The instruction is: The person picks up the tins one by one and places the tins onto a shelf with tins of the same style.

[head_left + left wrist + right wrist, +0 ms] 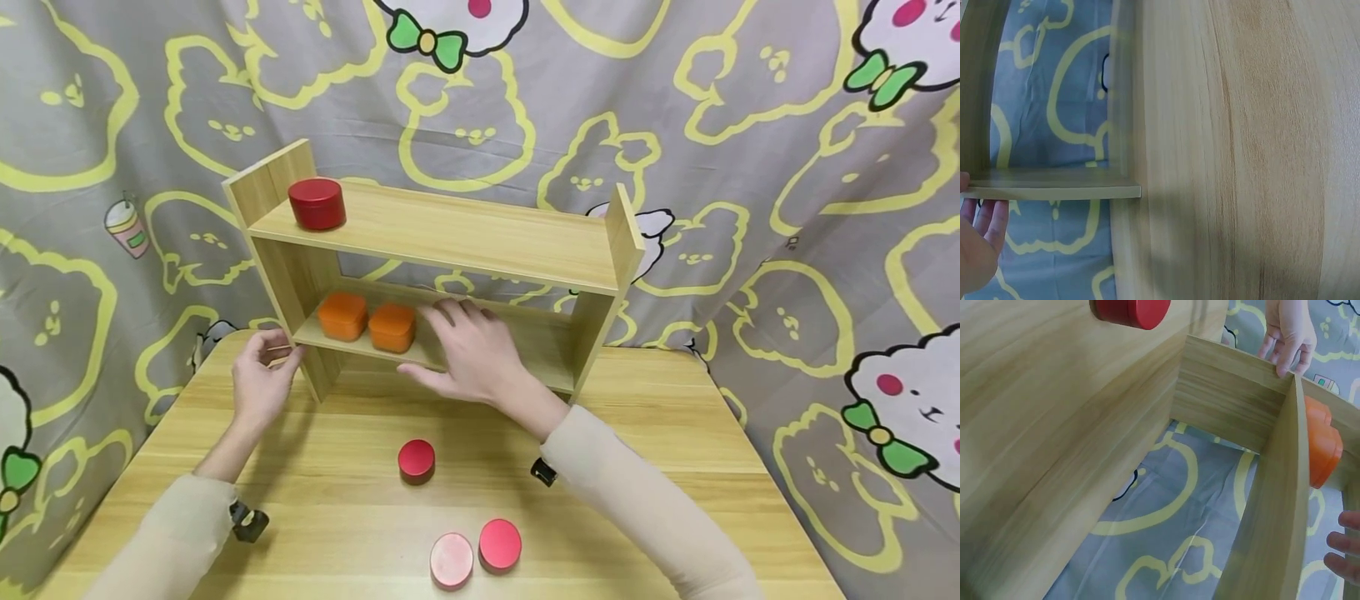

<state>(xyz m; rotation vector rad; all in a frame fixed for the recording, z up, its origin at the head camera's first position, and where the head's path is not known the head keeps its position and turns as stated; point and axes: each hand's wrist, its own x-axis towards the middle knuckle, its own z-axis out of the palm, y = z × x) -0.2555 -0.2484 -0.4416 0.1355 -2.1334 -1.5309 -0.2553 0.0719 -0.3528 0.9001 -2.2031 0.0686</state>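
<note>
A wooden two-tier shelf (480, 237) stands on the table. My left hand (262, 375) pinches its left side panel (1054, 190), with the thumb at the front edge and the fingers on the outer side. On the lower board sit two orange rounded-square boxes, a left box (342, 317) and a right box (392, 327), side by side. Beside the right box, my right hand (476, 350) reaches over the lower board with fingers spread, holding nothing. In the right wrist view, the fingertips (1341, 540) appear apart from the orange boxes (1322, 447).
A red round tin (317, 204) stands at the upper board's left end. On the table before the shelf are a small red tin (416, 461), a pink-topped tin (452, 561) and another red tin (499, 545). A patterned curtain (480, 108) hangs behind.
</note>
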